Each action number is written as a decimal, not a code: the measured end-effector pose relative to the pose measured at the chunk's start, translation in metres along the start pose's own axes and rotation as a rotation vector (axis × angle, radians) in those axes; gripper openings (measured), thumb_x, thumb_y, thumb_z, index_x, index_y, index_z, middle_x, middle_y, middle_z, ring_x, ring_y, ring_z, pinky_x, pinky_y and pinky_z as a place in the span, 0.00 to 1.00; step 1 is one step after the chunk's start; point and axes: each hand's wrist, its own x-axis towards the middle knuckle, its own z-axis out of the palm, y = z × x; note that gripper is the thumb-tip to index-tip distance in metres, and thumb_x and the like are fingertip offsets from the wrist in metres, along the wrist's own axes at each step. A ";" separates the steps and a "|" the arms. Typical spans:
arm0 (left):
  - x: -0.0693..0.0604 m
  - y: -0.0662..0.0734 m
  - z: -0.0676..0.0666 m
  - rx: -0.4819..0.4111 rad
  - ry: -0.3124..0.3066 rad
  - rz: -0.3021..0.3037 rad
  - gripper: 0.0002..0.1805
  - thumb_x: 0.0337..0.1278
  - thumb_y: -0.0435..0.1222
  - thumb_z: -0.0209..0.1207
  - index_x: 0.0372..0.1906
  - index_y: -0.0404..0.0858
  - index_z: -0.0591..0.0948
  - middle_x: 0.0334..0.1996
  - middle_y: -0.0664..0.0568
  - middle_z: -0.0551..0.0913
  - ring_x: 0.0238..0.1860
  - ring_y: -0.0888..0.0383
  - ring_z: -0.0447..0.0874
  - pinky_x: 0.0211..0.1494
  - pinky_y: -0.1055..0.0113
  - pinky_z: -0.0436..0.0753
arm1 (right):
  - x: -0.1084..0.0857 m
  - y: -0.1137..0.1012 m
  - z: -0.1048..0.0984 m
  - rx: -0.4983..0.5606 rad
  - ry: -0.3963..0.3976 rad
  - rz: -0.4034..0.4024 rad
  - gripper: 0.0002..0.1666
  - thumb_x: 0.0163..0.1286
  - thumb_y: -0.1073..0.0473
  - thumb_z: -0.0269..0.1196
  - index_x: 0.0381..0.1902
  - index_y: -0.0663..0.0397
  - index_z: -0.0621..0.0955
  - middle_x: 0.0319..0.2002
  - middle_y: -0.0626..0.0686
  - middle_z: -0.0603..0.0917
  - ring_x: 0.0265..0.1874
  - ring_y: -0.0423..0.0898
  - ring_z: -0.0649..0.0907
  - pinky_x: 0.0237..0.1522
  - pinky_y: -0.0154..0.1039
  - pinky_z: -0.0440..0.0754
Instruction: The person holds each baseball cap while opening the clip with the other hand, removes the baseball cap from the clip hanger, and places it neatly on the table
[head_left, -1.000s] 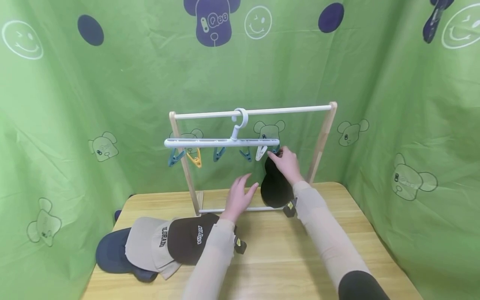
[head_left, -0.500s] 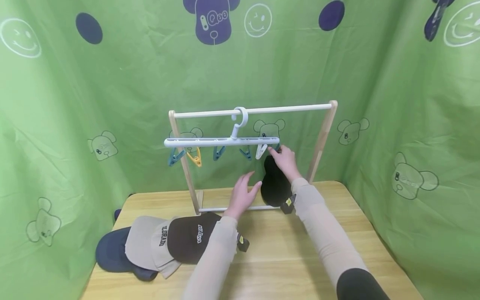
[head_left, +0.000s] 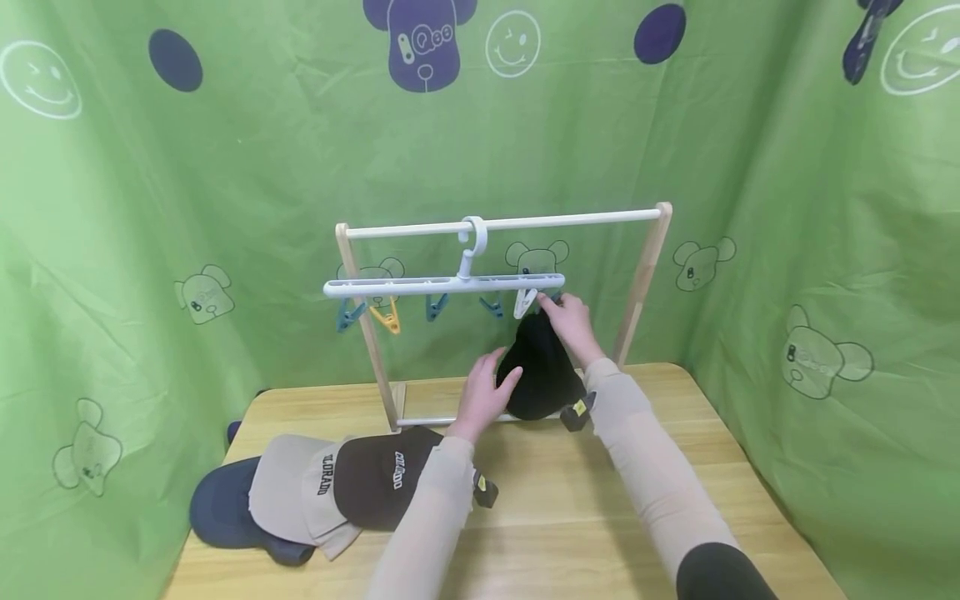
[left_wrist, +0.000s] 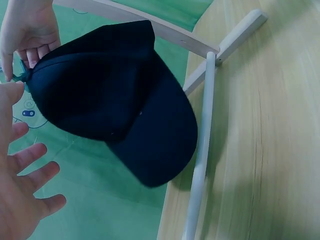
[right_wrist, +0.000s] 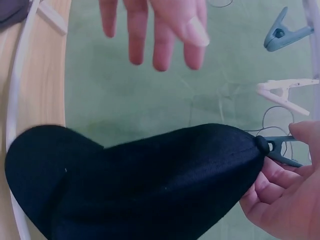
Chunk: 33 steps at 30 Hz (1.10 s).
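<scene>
A black baseball cap (head_left: 538, 371) hangs brim down below the right end of the white clip hanger (head_left: 420, 287). My right hand (head_left: 572, 327) pinches the dark teal clothes peg (right_wrist: 282, 150) at that end, and the peg's tip meets the cap's crown in the right wrist view. Left of the cap is my left hand (head_left: 483, 393), its fingers spread and holding nothing. In the left wrist view a gap shows between those fingers (left_wrist: 37, 175) and the cap. More pegs hang along the bar, among them a white peg (head_left: 525, 303) and a yellow peg (head_left: 387, 317).
The hanger hooks over the top rail (head_left: 577, 221) of a wooden-legged rack on the table (head_left: 540, 517). At the left lie a dark brown cap (head_left: 378, 483), a beige cap (head_left: 288, 483) and a navy cap (head_left: 221, 504), overlapping. Green printed cloth (head_left: 262, 167) surrounds the table.
The black cap has turned and swung left, showing a broader side. The hanger has shifted slightly on the rail. My left hand has moved a little to the right; the right stays at the peg.
</scene>
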 end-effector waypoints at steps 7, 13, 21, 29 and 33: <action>-0.001 0.000 0.002 0.018 0.017 0.016 0.33 0.64 0.55 0.55 0.68 0.44 0.70 0.64 0.45 0.75 0.66 0.48 0.73 0.68 0.52 0.73 | -0.008 -0.011 -0.003 0.025 -0.010 -0.003 0.30 0.70 0.35 0.52 0.32 0.58 0.75 0.30 0.55 0.77 0.30 0.51 0.75 0.30 0.37 0.72; 0.000 0.004 0.003 -0.003 -0.005 -0.004 0.38 0.61 0.59 0.56 0.71 0.45 0.66 0.67 0.46 0.72 0.68 0.49 0.70 0.70 0.52 0.72 | -0.012 -0.018 -0.005 0.057 -0.009 -0.006 0.30 0.69 0.34 0.53 0.32 0.58 0.76 0.26 0.50 0.77 0.26 0.45 0.75 0.29 0.34 0.73; 0.001 0.005 0.008 -0.080 -0.055 -0.073 0.49 0.54 0.63 0.60 0.76 0.46 0.57 0.72 0.45 0.64 0.72 0.49 0.64 0.73 0.52 0.69 | -0.017 -0.024 -0.007 0.158 -0.054 0.015 0.29 0.69 0.36 0.56 0.33 0.59 0.77 0.25 0.48 0.78 0.23 0.40 0.76 0.27 0.31 0.77; 0.005 0.010 0.014 -0.127 -0.052 -0.051 0.58 0.48 0.62 0.64 0.78 0.48 0.47 0.76 0.45 0.58 0.75 0.50 0.59 0.75 0.52 0.66 | -0.021 -0.027 -0.007 0.225 -0.100 0.034 0.29 0.70 0.40 0.57 0.40 0.65 0.78 0.29 0.51 0.81 0.22 0.37 0.78 0.27 0.29 0.81; 0.007 0.012 0.017 -0.142 -0.044 -0.030 0.60 0.47 0.61 0.66 0.79 0.49 0.44 0.77 0.45 0.56 0.75 0.50 0.58 0.76 0.53 0.64 | -0.024 -0.031 -0.008 0.236 -0.118 0.035 0.31 0.70 0.40 0.57 0.44 0.67 0.77 0.34 0.57 0.82 0.24 0.39 0.79 0.30 0.31 0.83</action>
